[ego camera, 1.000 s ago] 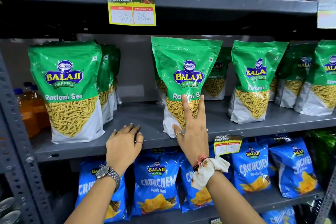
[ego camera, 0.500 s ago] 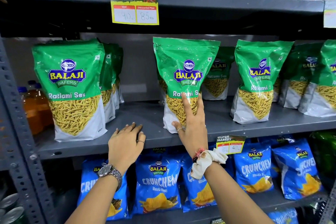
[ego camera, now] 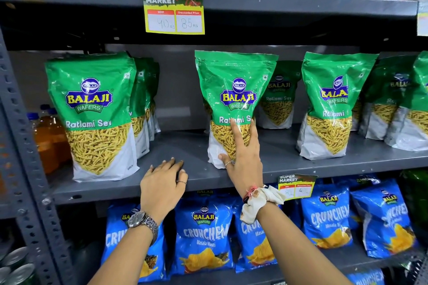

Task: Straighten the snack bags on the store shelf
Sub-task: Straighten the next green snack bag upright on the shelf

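Green Balaji Ratlami Sev bags stand in rows on the grey middle shelf point(ego camera: 192, 183). My right hand point(ego camera: 243, 157), fingers spread, presses flat against the lower front of the middle bag point(ego camera: 236, 90), which stands upright a little back from the shelf edge. My left hand point(ego camera: 162, 183) rests palm down on the bare shelf to the left of that bag, holding nothing. A left bag point(ego camera: 95, 113) stands at the shelf front with more behind it. Another front bag point(ego camera: 333, 104) stands to the right.
Blue Crunchem chip bags point(ego camera: 206, 233) fill the shelf below. White snack bags line the top shelf. Price tags point(ego camera: 173, 10) hang on the shelf edges. Orange drink bottles point(ego camera: 48, 139) stand at far left behind the perforated upright post point(ego camera: 25, 169).
The middle bag has slid slightly further back on the shelf under my right hand. My left hand stays resting on the shelf.
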Action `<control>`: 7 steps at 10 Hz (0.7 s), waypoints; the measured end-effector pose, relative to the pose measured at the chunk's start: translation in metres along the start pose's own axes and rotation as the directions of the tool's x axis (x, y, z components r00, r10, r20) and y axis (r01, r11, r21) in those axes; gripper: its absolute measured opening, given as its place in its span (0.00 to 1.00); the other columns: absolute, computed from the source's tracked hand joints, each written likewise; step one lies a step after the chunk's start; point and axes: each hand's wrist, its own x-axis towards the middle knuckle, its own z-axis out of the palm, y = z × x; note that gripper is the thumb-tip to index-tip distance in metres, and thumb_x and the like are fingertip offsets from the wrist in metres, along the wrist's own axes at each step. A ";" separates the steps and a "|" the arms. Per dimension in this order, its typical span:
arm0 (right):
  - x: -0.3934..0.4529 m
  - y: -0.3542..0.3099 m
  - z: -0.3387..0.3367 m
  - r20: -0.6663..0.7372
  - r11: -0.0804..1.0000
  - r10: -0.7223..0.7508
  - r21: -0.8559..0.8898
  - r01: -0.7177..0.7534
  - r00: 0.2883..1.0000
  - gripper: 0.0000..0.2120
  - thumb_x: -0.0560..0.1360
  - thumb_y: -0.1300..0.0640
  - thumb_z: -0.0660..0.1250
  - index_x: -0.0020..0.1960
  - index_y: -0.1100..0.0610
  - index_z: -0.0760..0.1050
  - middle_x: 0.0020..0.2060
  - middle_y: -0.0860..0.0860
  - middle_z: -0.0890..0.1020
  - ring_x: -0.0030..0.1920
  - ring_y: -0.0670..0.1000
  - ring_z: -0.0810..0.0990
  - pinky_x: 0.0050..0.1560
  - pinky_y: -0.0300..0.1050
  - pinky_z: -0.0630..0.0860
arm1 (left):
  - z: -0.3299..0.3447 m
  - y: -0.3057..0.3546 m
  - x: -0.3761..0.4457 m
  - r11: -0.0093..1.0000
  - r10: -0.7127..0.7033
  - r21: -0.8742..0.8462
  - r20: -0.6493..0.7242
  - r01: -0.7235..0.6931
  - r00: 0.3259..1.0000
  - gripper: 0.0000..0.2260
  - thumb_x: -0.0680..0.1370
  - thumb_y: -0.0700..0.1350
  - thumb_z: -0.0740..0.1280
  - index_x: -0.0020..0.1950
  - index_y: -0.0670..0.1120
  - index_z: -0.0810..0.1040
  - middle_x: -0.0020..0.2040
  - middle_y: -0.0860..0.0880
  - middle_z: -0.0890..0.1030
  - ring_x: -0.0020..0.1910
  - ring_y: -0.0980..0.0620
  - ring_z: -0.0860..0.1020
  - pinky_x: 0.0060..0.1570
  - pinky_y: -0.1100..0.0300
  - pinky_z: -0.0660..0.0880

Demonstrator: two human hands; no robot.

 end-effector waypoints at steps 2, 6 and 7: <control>0.000 -0.003 0.004 -0.007 0.998 0.021 -0.057 -0.022 1.000 0.46 0.72 0.58 0.72 0.74 0.35 0.45 0.78 0.54 0.46 0.77 0.58 0.55 0.48 0.58 0.82 | 0.000 -0.001 0.000 1.000 -0.003 0.000 0.011 0.003 1.000 0.23 0.74 0.54 0.50 0.59 0.50 0.79 0.61 0.47 0.80 0.61 0.48 0.76 0.63 0.48 0.68; -0.001 -0.004 0.004 -0.008 0.993 0.030 -0.116 -0.031 1.000 0.45 0.71 0.56 0.72 0.75 0.37 0.46 0.78 0.55 0.48 0.76 0.58 0.57 0.46 0.58 0.81 | -0.002 0.001 0.000 1.000 -0.001 -0.008 0.007 0.001 1.000 0.24 0.74 0.54 0.49 0.59 0.50 0.79 0.61 0.47 0.80 0.60 0.48 0.77 0.63 0.48 0.69; 0.000 -0.002 0.005 -0.016 0.991 0.027 -0.132 -0.029 1.000 0.45 0.71 0.56 0.73 0.75 0.37 0.47 0.77 0.56 0.49 0.75 0.58 0.58 0.46 0.58 0.81 | -0.001 0.002 -0.001 1.000 0.005 0.002 0.004 -0.005 1.000 0.24 0.74 0.54 0.49 0.59 0.50 0.79 0.61 0.47 0.80 0.60 0.48 0.77 0.62 0.48 0.69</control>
